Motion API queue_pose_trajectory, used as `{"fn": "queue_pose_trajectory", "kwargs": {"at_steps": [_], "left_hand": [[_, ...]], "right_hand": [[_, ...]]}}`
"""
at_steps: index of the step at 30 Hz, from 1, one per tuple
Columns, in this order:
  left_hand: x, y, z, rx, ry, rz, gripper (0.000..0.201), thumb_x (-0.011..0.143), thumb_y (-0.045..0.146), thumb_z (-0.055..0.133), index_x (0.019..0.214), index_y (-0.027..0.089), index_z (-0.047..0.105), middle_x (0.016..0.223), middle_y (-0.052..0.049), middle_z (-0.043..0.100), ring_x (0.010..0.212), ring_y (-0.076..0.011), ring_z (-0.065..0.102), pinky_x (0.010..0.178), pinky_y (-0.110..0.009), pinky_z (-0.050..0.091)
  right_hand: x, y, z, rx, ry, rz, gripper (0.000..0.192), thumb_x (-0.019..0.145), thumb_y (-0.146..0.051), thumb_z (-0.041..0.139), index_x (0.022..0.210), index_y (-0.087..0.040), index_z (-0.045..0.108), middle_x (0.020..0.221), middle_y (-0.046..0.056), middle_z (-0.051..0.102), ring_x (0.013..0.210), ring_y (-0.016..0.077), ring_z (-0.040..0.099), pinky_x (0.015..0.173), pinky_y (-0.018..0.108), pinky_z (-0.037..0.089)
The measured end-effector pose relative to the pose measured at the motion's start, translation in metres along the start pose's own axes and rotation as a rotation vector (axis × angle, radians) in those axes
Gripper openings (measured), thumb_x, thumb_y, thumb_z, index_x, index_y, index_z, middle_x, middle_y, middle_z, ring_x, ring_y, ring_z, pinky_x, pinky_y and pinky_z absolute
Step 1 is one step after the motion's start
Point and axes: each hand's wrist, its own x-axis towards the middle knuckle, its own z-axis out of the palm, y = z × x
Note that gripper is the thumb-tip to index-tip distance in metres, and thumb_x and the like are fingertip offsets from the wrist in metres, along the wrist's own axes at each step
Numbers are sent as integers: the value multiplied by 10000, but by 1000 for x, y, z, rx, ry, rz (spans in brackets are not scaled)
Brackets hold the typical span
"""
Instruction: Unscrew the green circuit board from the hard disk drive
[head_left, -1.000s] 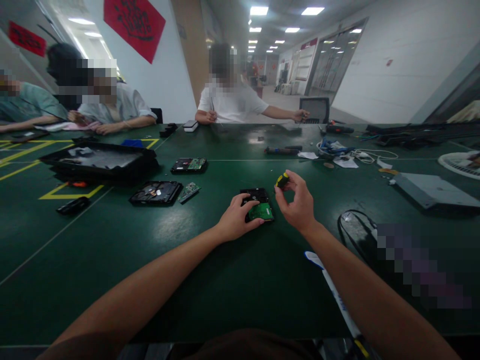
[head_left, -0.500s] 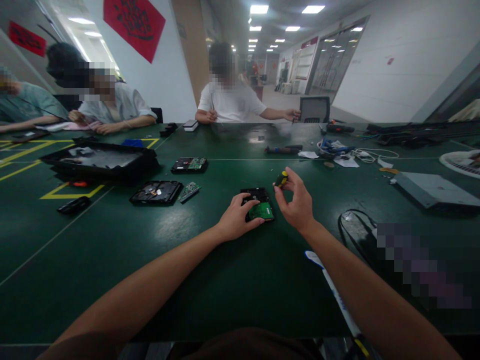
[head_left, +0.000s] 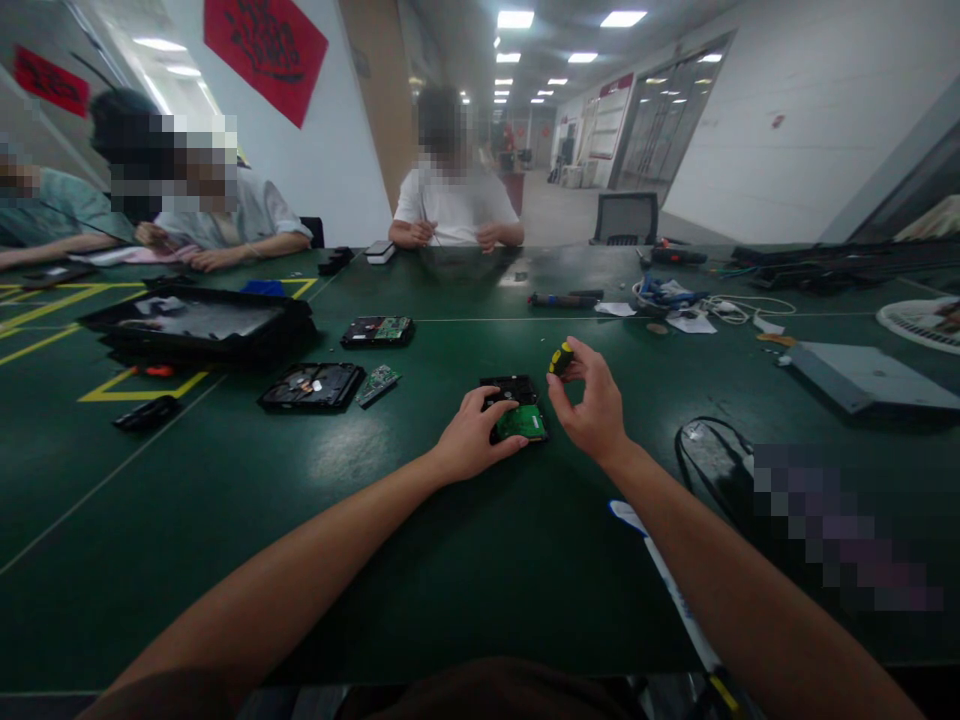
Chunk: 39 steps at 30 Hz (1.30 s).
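smooth dark green tabletop (head_left: 420, 570) seen as semi-gloss, black rectangular hard drive (head_left: 519, 390) seen as matt, stubby black-and-yellow tool handle (head_left: 559, 359) seen as plastic, flat grey box (head_left: 874, 378) seen as matt metal

office workroom | green worktable (head_left: 420, 580) | mesh chair (head_left: 627, 216) | ceiling lights (head_left: 516, 19) | glass doors (head_left: 664, 125)

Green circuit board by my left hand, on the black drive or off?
On: the green circuit board covers the near part of the black drive.

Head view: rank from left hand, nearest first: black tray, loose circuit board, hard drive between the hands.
1. Hard drive: touching the left hand.
2. Loose circuit board: to the hand's left.
3. Black tray: farther left, further back.
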Motion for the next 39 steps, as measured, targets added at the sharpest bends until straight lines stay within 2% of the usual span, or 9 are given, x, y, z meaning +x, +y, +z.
{"fn": "queue_pose_trajectory", "kwargs": {"at_steps": [3,8,14,18,26,33,39], "left_hand": [[0,1,0,-1,-1,-2,648,892,591,687,1433,247,585,1535,-144,401,1462,-373,360,1193,-562,389],[-1,3,-3,-9,-8,-3,645,890,581,695,1436,256,583,1535,-142,407,1469,-380,354,1193,-575,385],[0,3,-3,8,-3,7,655,894,590,687,1431,229,586,1527,-156,410,1457,-376,366,1189,-566,392],[0,2,-1,13,8,7,644,886,588,697,1419,241,594,1526,-149,415,1460,-372,368,1191,-563,392],[0,0,0,17,3,6,653,893,597,683,1428,235,588,1525,-157,412,1456,-372,371,1183,-564,401],[0,0,0,11,4,9,644,885,588,699,1418,242,592,1527,-156,414,1456,-377,367,1178,-577,399],[0,2,-2,-1,0,5,639,885,581,703,1421,251,589,1532,-146,410,1459,-375,367,1183,-577,394]], "right_hand": [[1,0,-1,-10,-3,-6,651,934,-240,652,1535,-307,409,1262,103,626,926,231,697,839,443,646],[1,1,-2,4,-4,15,647,948,-225,616,1550,-292,387,1314,115,629,935,238,710,866,452,641],[1,0,-2,-24,9,4,625,938,-265,656,1517,-290,421,1317,123,610,941,250,701,805,455,662],[1,-1,-2,-27,2,-2,620,957,-236,614,1536,-289,399,1338,121,614,965,250,705,854,464,657],[2,-3,-2,-17,-8,14,632,958,-272,639,1543,-297,400,1270,118,616,907,237,701,815,462,666],[0,-3,0,18,-12,33,624,974,-267,593,1558,-286,374,1384,127,610,957,237,730,867,438,659],[-1,0,1,36,-12,51,642,974,-287,608,1566,-281,360,1394,142,612,963,245,733,872,457,656]]}}
